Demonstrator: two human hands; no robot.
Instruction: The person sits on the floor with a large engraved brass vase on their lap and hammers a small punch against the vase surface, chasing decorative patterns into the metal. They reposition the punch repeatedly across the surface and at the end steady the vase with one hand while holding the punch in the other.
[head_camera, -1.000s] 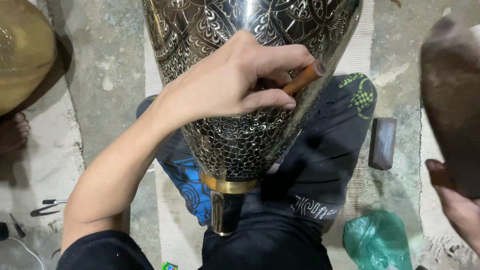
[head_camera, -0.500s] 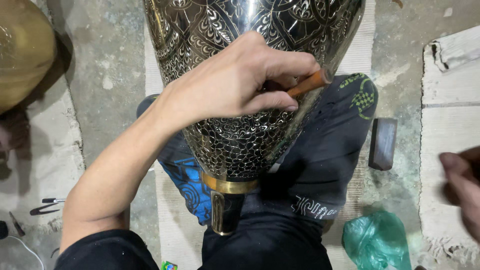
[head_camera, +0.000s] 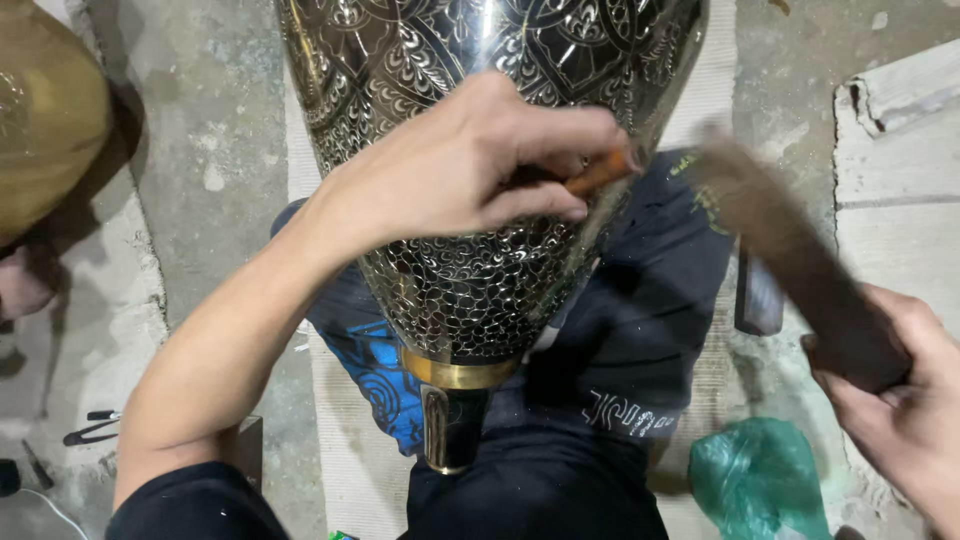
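Against the engraved metal vase, which rests across the lap, the left hand pinches an orange-handled chisel. Right of the vase, the right hand grips a dark mallet, now blurred and swung nearer than half a second ago.

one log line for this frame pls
left hand: pins orange-tipped chisel on engraved brass vase | right hand: grips dark wooden mallet, blurred
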